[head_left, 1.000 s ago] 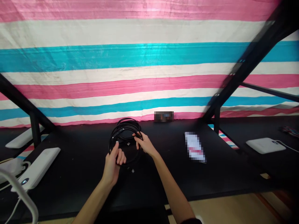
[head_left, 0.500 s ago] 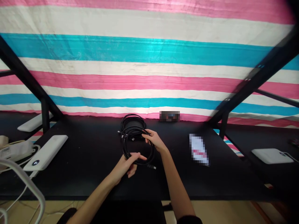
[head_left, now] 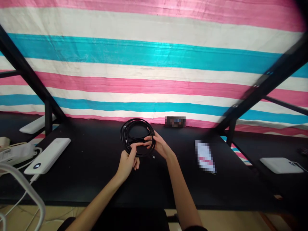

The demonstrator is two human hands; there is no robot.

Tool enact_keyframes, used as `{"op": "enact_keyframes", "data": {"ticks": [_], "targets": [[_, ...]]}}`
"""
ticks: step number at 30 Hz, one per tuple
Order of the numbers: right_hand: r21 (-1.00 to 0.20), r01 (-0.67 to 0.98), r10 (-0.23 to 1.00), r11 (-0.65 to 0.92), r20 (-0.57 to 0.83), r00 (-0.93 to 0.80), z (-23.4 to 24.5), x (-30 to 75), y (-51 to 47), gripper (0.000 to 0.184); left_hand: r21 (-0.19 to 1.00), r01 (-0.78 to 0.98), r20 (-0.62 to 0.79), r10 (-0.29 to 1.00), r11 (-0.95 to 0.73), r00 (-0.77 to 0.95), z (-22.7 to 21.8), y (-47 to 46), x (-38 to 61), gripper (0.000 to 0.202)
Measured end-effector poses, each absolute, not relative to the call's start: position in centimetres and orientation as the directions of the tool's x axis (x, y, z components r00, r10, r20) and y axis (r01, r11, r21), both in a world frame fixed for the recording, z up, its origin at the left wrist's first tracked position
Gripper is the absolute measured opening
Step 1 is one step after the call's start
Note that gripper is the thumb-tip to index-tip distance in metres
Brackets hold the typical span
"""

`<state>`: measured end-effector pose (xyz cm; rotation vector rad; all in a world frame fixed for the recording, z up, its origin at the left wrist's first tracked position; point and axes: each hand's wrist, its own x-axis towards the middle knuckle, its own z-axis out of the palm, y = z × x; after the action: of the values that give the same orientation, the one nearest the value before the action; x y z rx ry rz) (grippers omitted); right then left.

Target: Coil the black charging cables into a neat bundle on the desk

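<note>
Both hands are on a coiled black cable (head_left: 143, 155) at the middle of the black table. Its lower left part passes through my left hand (head_left: 128, 162), the thumb lying over the loops and the other fingers curled beneath. My right hand (head_left: 161, 145) grips the right side of the same coil, some of its fingers reaching inside the ring. A second black cable coil (head_left: 137, 120) shows behind it, and the two rings overlap so closely that their strands are hard to tell apart. One small pale connector (head_left: 153, 157) sticks out below the right hand.
White power banks (head_left: 49, 155) lie on the left, beside a white power strip (head_left: 18, 153) with cords. A blurred white packet (head_left: 205, 157) is on the right, a blurred dark box (head_left: 175, 121) at the back. Slanted black frame bars (head_left: 31, 70) flank the striped sheet.
Both hands have moved the held coil away from me and slightly left, so it now covers much of the coil behind. Connectors seen between the coils are now mostly hidden.
</note>
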<state>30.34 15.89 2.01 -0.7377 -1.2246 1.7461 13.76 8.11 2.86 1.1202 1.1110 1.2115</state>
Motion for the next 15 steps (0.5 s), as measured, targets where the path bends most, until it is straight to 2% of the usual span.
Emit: {"op": "enact_keyframes", "data": {"ticks": [3, 5, 10, 15], "targets": [[-0.971, -0.214, 0.888, -0.110, 0.001, -0.459, 1.9, 30.1, 15.8, 0.056, 0.999, -0.032, -0.017, 0.995, 0.020, 0.100, 2.2, 7.7, 14.1, 0.053], [-0.977, -0.189, 0.889, -0.095, 0.003, -0.458, 1.6, 29.8, 15.8, 0.051, 0.999, 0.039, -0.002, 0.992, -0.003, 0.125, 2.3, 7.4, 14.1, 0.048], [-0.979, -0.191, 0.909, -0.072, 0.014, -0.417, 0.8, 29.0, 16.1, 0.036, 0.956, 0.275, 0.098, 0.995, -0.103, 0.032, 3.7, 7.2, 13.6, 0.029], [-0.984, -0.177, 0.918, -0.036, 0.037, -0.394, 0.5, 29.0, 16.3, 0.035, 0.979, 0.203, 0.002, 0.999, 0.007, -0.044, 4.3, 7.3, 13.4, 0.033]]}}
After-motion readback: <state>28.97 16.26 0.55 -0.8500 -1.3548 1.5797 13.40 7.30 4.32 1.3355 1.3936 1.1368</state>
